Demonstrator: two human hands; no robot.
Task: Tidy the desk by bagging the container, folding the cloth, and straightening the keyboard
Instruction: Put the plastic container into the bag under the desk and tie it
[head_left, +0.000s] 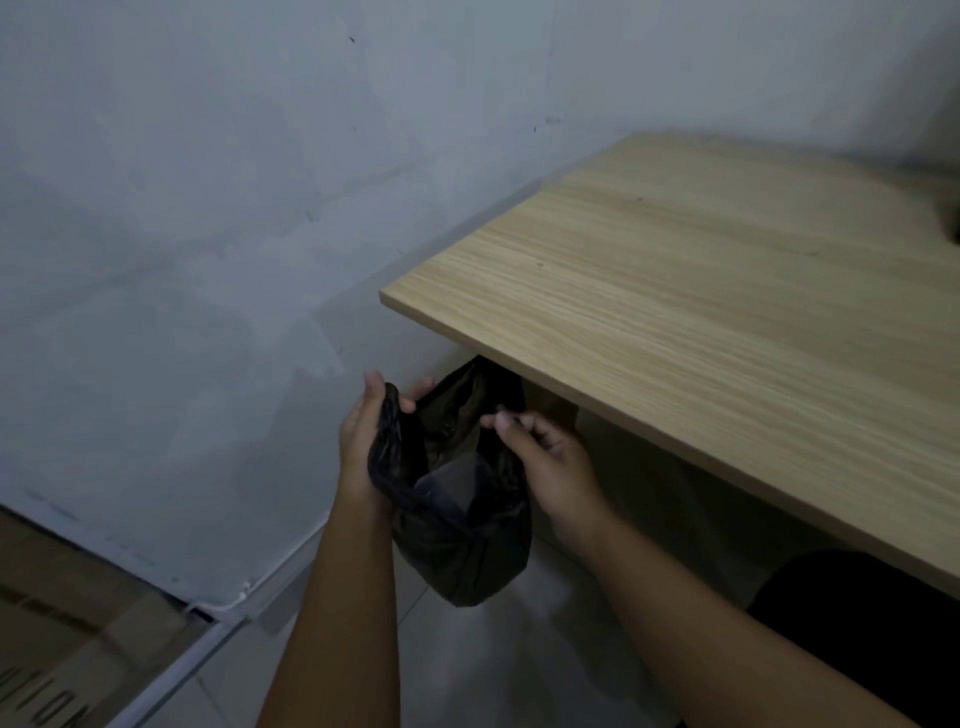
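- Black plastic bag (457, 545): thin, glossy and crumpled, held in the air beside and below the near-left corner of the desk, over the pale floor tiles (467, 670). Mouth gathered and partly open toward the camera; lower part hangs full and rounded; one upper flap reaches up under the desk edge.
- Container (452, 483): a dim greyish shape showing inside the bag's mouth, low between the two hands; form and lid cannot be made out in the dark.
- Left hand (363, 441): closed around the bunched left rim of the bag, thumb and fingers wrapped over the gathered plastic, forearm reaching in from the bottom of the view.
- Right hand (545, 447): at the right rim of the bag, fingers curled and drawn narrowly together at the plastic; whether it actually pinches the rim cannot be told. Forearm enters from the lower right.
- Desk (727, 312): light wood-grain laminate top, its left edge and near-left corner in view; the bare surface fills the right half of the view. A dark item shows only as a sliver at the far right edge and cannot be identified.
- Wall (208, 182): grey-white, scuffed, running behind and to the left of the desk.
- Cardboard (47, 649): brown sheet with dark lettering, at the lower left, beside a white strip along the base of the wall.
- Dark clothing (857, 623): black patch under the near edge of the desk, lower right.
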